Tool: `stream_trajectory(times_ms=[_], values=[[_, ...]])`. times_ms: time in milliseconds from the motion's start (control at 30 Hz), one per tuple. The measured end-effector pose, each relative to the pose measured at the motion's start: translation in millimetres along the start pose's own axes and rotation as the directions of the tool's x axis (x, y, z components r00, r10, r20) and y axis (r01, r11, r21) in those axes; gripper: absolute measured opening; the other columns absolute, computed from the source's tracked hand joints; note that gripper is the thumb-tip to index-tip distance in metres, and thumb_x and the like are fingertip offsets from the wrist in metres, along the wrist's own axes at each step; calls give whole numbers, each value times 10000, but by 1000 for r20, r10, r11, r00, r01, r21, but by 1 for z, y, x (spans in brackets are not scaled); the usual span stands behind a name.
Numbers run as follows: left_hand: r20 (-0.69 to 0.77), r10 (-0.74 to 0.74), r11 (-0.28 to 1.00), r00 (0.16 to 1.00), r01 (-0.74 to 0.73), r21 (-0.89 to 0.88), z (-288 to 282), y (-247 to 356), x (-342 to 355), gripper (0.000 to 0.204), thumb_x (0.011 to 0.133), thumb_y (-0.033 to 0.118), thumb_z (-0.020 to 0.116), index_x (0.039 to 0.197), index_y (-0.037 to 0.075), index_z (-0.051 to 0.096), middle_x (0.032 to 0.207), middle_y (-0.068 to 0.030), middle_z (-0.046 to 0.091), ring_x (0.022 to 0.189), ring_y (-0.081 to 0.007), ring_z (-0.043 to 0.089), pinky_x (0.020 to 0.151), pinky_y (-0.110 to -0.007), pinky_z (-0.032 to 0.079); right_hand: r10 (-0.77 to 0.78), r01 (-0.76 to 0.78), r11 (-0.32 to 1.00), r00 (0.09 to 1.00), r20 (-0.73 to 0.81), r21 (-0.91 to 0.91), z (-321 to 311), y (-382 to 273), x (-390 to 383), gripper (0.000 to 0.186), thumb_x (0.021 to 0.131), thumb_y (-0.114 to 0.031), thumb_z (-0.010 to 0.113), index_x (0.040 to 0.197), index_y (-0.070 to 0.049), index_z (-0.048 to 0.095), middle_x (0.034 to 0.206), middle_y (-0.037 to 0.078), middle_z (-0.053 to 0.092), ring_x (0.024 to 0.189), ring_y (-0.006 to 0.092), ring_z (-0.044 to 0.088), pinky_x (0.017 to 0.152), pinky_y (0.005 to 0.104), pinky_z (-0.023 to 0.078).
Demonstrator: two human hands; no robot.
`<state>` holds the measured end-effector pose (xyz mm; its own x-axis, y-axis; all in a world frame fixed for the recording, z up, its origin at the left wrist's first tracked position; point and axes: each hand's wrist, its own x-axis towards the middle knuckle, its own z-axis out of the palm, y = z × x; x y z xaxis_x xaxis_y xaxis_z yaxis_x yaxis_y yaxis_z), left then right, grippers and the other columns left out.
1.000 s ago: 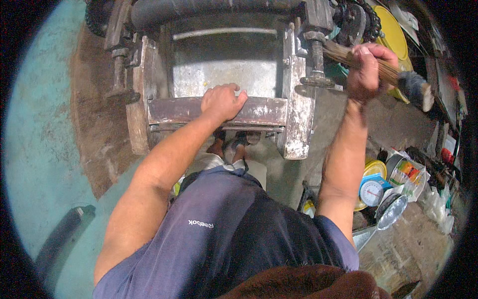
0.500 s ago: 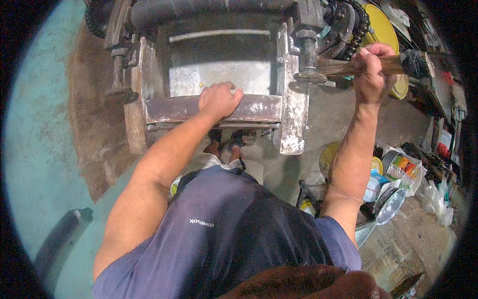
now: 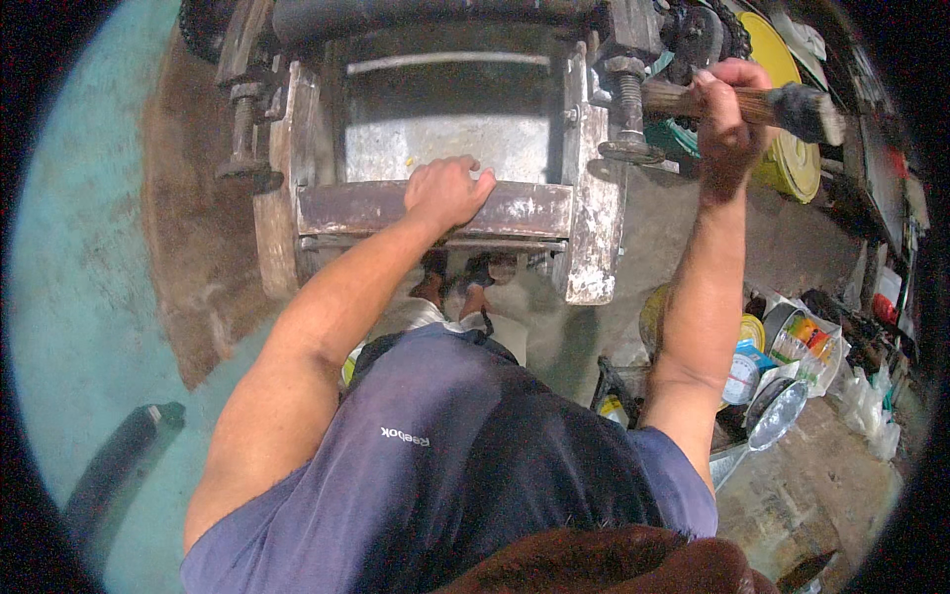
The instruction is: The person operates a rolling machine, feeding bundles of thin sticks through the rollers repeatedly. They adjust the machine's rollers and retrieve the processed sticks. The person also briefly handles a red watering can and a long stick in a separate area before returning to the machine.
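Observation:
My left hand [image 3: 445, 195] rests on the worn wooden bar [image 3: 346, 210] across the front of a roller machine. Its fingers curl over the bar's far edge and its thumb points right. At the upper right, my closed right hand [image 3: 727, 124] grips a bundle of brown fibres, like a whisk brush [image 3: 757, 105]. One end of the brush is bound in black with a pale tip; the other reaches left to the machine's right-hand screw [image 3: 627, 114]. Whether it touches there I cannot tell. Beyond the bar slopes a grey metal tray [image 3: 445, 148], with a small yellow speck near my left hand.
A dark roller [image 3: 435, 18] spans the machine's top. A second screw [image 3: 243, 129] stands at the left. Yellow tins [image 3: 794, 163] and a chain wheel are at the upper right. A dial scale [image 3: 740, 381], a metal pan [image 3: 779, 414] and plastic bags lie lower right.
My right hand has shifted slightly up and left, and the brush has tilted, its black end now lower. My left hand stays on the bar. The whole view has moved a little.

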<state>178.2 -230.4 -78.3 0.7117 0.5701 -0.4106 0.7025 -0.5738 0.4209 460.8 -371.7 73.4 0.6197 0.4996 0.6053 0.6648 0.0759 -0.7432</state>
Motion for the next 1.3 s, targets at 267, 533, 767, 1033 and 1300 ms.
stream_trajectory(times_ms=[267, 533, 767, 1033, 1300], values=[[-20, -4, 1000, 1000, 4, 0, 2, -1, -1, 506, 932, 505, 550, 1150, 91, 741, 1092, -200, 745, 1070, -378, 691, 982, -485, 497, -37, 67, 949, 994, -101, 310, -6, -25, 17, 166, 848, 75, 644, 977, 23, 554, 820, 146, 617, 689, 235, 618, 699, 405, 564], [-52, 2, 1000, 999, -2, -2, 5, -5, 2, 506, 927, 509, 552, 1151, 97, 744, 1092, -200, 745, 1068, -377, 694, 976, -487, 506, 60, -31, 988, 979, 193, -148, -1, -21, 31, 173, 832, -39, 742, 947, -30, 613, 716, 9, 601, 612, 105, 570, 583, 266, 470], [-7, 9, 1000, 1000, -9, -27, 4, -3, 3, 523, 922, 523, 542, 1147, 100, 753, 1114, -208, 738, 1078, -382, 693, 975, -493, 518, 280, -169, 865, 944, 174, -473, -15, -45, 7, 256, 780, -81, 666, 1025, -15, 693, 882, 111, 725, 764, 248, 682, 726, 382, 546], [-30, 48, 894, 998, -57, -445, 61, -57, 6, 530, 909, 577, 547, 1176, 162, 739, 1173, -122, 737, 1153, -311, 667, 1019, -419, 478, 70, 59, 967, 872, 484, -246, 116, -63, -124, 245, 671, -20, 659, 903, -100, 643, 839, 133, 649, 780, 371, 663, 691, 449, 542], [206, -132, 991, 970, 131, 18, -17, 12, -3, 587, 958, 630, 465, 1214, 168, 723, 1257, -131, 708, 1225, -317, 640, 1021, -457, 487, -224, 280, 939, 938, 263, -198, 182, -24, -108, 234, 637, -117, 695, 870, -119, 668, 796, 87, 649, 740, 329, 662, 653, 443, 532]])
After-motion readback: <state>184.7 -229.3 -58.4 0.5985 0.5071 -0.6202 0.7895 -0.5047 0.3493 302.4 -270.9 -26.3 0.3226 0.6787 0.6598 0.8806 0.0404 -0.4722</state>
